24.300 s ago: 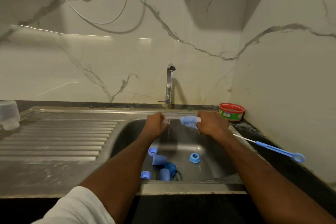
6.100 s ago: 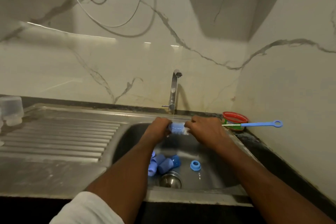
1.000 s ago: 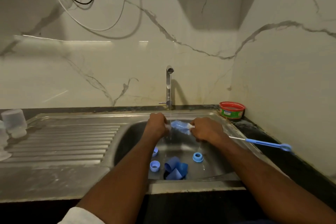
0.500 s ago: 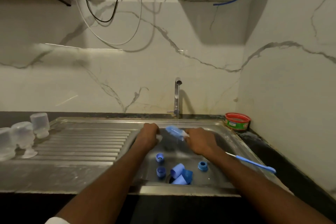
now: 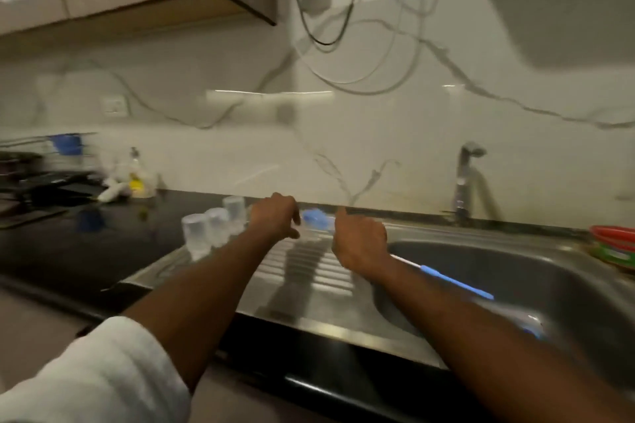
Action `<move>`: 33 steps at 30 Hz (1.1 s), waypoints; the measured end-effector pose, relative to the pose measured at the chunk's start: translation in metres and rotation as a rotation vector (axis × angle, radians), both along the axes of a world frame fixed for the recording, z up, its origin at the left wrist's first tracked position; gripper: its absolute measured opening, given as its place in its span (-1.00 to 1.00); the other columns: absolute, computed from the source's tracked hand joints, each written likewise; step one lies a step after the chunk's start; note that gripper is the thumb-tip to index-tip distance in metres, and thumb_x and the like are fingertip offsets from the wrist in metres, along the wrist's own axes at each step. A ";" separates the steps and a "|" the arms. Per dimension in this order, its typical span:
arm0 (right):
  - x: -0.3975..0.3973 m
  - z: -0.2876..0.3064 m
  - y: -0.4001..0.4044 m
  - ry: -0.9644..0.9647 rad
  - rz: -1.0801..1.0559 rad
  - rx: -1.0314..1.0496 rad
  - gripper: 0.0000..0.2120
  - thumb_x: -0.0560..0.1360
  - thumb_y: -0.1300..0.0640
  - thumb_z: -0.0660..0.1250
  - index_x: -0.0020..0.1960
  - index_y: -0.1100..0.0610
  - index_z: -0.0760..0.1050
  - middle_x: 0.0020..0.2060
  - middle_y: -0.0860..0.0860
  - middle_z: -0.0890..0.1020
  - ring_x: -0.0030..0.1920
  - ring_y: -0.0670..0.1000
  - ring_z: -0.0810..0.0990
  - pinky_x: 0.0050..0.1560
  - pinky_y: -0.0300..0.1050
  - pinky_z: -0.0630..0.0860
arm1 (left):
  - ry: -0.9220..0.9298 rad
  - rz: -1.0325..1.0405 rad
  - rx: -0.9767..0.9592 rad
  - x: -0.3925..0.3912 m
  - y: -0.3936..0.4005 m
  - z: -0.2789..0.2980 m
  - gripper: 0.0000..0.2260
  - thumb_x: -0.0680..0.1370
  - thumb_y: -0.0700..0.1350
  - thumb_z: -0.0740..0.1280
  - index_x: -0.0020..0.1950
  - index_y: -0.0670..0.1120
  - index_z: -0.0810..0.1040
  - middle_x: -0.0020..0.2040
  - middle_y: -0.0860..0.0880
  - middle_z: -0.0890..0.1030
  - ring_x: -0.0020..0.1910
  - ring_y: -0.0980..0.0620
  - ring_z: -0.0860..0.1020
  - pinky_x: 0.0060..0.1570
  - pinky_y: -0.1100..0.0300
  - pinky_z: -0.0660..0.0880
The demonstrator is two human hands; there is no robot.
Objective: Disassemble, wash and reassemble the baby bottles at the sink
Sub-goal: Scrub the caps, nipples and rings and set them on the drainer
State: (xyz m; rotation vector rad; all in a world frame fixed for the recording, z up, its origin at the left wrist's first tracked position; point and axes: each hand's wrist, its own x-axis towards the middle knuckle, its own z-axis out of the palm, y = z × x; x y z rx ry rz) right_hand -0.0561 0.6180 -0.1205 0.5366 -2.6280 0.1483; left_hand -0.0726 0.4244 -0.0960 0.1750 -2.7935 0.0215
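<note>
Steel is filling most of my view: the sink (image 5: 515,271) basin on the right and its ribbed draining board (image 5: 309,268) under both hands. I am judging that the washing step is going on, and a washed piece is being carried to the clear bottle parts (image 5: 213,227) standing at the board's far left edge. My right hand (image 5: 359,244) is gripping the blue bottle brush (image 5: 453,280), its bristle head between the hands. My left hand (image 5: 275,218) is curling its fingers; the blur is hiding any small piece, so I cannot tell what it holds. Next move is needing a gentle set-down beside those parts; free board is lying toward me.
</note>
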 end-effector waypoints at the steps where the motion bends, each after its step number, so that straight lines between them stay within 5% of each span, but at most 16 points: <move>1: -0.001 -0.006 -0.026 -0.004 -0.001 -0.045 -0.71 0.58 0.10 0.29 0.28 0.08 0.42 0.12 0.06 0.64 0.10 0.13 0.65 -0.08 -0.05 0.48 | 0.002 0.043 -0.033 0.002 -0.021 0.003 -0.70 0.36 0.14 0.61 0.03 0.13 0.67 0.05 0.02 0.58 0.07 -0.02 0.61 -0.10 0.14 0.43; 9: -0.023 -0.039 -0.132 -0.085 -0.043 -0.153 -0.68 0.57 0.00 0.33 0.28 0.08 0.44 0.13 0.08 0.57 0.07 0.12 0.65 -0.09 -0.06 0.49 | -0.046 0.214 -0.169 -0.006 -0.107 -0.002 -0.73 0.43 0.07 0.55 0.10 0.09 0.67 0.12 0.02 0.65 0.14 -0.03 0.62 0.06 0.06 0.54; 18: -0.029 -0.045 -0.123 -0.035 -0.062 -0.120 -0.56 0.56 -0.06 0.34 0.37 0.06 0.36 0.18 0.09 0.52 0.06 0.10 0.65 -0.16 -0.09 0.42 | -0.153 0.200 -0.274 -0.025 -0.109 -0.019 -0.68 0.45 0.06 0.54 0.17 0.04 0.63 0.13 -0.01 0.63 0.19 -0.04 0.59 0.00 0.07 0.45; 24: -0.024 -0.043 -0.122 -0.046 -0.058 -0.116 -0.58 0.56 -0.07 0.36 0.34 0.06 0.38 0.12 0.08 0.53 0.02 0.10 0.64 -0.19 -0.08 0.41 | -0.241 0.235 -0.249 -0.027 -0.097 -0.025 -0.53 0.47 0.03 0.53 0.33 -0.01 0.52 0.28 -0.08 0.55 0.28 -0.09 0.55 0.16 0.00 0.48; 33: -0.008 -0.019 -0.072 -0.030 -0.052 -0.130 -0.62 0.58 0.03 0.34 0.35 0.06 0.38 0.19 0.10 0.54 0.08 0.12 0.62 -0.12 -0.06 0.40 | -0.114 0.123 -0.171 -0.008 -0.053 0.010 -0.67 0.45 0.13 0.49 0.18 0.10 0.62 0.17 -0.01 0.57 0.16 -0.07 0.58 0.20 -0.06 0.51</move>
